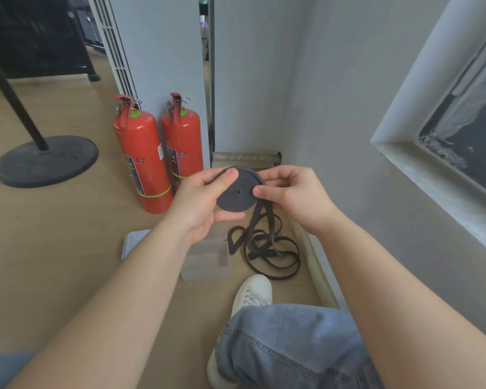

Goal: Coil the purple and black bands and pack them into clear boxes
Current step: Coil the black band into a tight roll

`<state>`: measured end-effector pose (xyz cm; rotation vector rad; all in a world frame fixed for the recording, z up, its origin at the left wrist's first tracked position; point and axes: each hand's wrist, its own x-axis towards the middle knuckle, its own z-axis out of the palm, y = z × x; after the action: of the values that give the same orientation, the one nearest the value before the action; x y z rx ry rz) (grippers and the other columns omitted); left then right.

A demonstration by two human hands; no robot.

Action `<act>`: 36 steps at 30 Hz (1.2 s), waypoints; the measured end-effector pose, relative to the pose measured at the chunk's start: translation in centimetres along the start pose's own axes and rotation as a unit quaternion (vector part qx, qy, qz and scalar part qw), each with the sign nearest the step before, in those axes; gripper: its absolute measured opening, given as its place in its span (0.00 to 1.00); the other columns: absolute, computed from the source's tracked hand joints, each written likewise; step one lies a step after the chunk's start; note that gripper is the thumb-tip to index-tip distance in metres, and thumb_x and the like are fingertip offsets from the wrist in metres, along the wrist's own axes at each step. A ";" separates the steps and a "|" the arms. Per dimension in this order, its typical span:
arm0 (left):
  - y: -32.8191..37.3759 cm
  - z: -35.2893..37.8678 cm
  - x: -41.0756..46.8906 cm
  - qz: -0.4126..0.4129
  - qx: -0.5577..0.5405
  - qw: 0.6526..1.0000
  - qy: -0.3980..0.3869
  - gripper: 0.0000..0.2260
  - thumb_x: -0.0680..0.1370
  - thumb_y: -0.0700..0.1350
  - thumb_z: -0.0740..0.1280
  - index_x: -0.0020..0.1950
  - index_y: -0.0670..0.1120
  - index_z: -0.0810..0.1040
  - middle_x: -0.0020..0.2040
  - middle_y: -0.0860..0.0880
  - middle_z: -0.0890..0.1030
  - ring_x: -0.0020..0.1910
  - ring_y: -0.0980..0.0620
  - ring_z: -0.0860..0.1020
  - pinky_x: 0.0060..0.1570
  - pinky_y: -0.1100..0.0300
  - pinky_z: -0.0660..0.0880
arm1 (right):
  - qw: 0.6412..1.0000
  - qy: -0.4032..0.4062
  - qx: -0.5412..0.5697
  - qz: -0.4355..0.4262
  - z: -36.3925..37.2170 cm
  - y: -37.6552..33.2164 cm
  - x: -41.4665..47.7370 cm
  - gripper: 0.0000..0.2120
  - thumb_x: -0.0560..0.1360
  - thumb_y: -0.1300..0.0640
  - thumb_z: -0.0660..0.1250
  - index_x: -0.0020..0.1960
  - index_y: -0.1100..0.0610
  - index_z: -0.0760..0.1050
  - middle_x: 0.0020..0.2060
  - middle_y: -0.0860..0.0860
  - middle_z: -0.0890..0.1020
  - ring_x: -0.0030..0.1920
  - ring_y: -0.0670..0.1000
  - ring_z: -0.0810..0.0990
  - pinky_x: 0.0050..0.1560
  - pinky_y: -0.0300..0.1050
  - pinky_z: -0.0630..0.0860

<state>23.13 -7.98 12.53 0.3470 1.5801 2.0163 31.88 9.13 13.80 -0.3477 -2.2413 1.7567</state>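
Observation:
A flat spiral coil of black band [237,193] is held above the floor between both hands. My left hand [205,200] grips its left side, thumb on top and fingers underneath. My right hand [289,195] pinches the coil's right edge. From there the band's loose tail hangs down to a tangled pile of black loops [267,251] on the floor. An open clear box [208,262] lies on the floor under my left wrist, partly hidden by it. No purple band is in sight.
Two red fire extinguishers [143,161] stand against the wall behind the coil. A black round stand base [45,161] sits at the left. A pale flat lid or card [134,241] lies left of the box. My knee in jeans and a white shoe [253,293] are below.

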 end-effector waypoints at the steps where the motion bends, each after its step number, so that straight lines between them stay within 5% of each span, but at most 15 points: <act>1: 0.0 0.0 0.0 -0.008 -0.014 1.000 -0.007 0.12 0.80 0.48 0.69 0.60 0.43 0.82 0.60 0.40 0.82 0.57 0.40 0.83 0.44 0.43 0.83 | 1.000 0.011 0.017 -0.001 0.1 0.0 0.1 0.10 0.73 0.67 0.76 0.54 0.60 0.84 0.45 0.57 0.88 0.47 0.58 0.88 0.55 0.60 0.83; 7: -0.2 0.1 0.0 -0.030 -0.022 0.999 -0.026 0.12 0.82 0.47 0.67 0.62 0.42 0.81 0.61 0.39 0.82 0.55 0.39 0.84 0.44 0.43 0.83 | 0.995 -0.017 0.090 0.038 0.3 0.5 0.3 0.08 0.74 0.69 0.74 0.52 0.62 0.84 0.47 0.61 0.87 0.49 0.61 0.87 0.59 0.62 0.81; 13: -0.5 0.4 0.1 0.002 -0.003 1.000 0.007 0.12 0.81 0.48 0.68 0.61 0.43 0.82 0.61 0.39 0.82 0.55 0.38 0.84 0.44 0.42 0.83 | 0.999 0.012 0.041 0.015 0.2 0.5 0.6 0.04 0.74 0.64 0.76 0.49 0.60 0.85 0.44 0.59 0.88 0.48 0.65 0.86 0.55 0.66 0.82; 20: -0.5 0.7 -0.2 -0.028 -0.072 0.997 -0.004 0.13 0.82 0.46 0.66 0.64 0.41 0.79 0.60 0.38 0.82 0.54 0.38 0.85 0.45 0.39 0.82 | 0.993 -0.024 0.112 0.020 0.2 0.9 0.4 0.10 0.77 0.60 0.73 0.56 0.63 0.83 0.50 0.62 0.87 0.53 0.64 0.86 0.58 0.62 0.81; 24: 0.0 0.3 -0.3 -0.031 0.017 0.999 -0.021 0.12 0.82 0.46 0.68 0.62 0.43 0.80 0.61 0.40 0.81 0.57 0.39 0.83 0.44 0.38 0.83 | 0.997 -0.003 0.075 0.013 0.0 0.9 0.5 0.05 0.77 0.65 0.72 0.52 0.64 0.84 0.45 0.62 0.87 0.43 0.60 0.86 0.50 0.57 0.83; 27: 0.3 0.1 -0.4 -0.007 0.107 0.993 -0.042 0.10 0.81 0.48 0.69 0.60 0.46 0.83 0.57 0.44 0.83 0.56 0.43 0.83 0.43 0.38 0.83 | 0.999 -0.029 0.027 -0.005 -0.1 0.6 0.4 0.06 0.78 0.64 0.72 0.53 0.62 0.85 0.45 0.62 0.87 0.48 0.65 0.86 0.53 0.62 0.83; 36: -0.4 1.1 -0.4 -0.041 -0.080 0.996 -0.018 0.14 0.83 0.47 0.65 0.64 0.40 0.78 0.60 0.37 0.82 0.56 0.37 0.83 0.48 0.36 0.82 | 0.997 -0.022 0.075 0.003 0.3 1.1 0.1 0.10 0.78 0.62 0.72 0.59 0.63 0.83 0.52 0.60 0.87 0.54 0.62 0.86 0.59 0.64 0.81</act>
<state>24.15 -7.23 12.48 0.2531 1.3781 2.0455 31.68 9.21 12.70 -0.2879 -2.1223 1.9400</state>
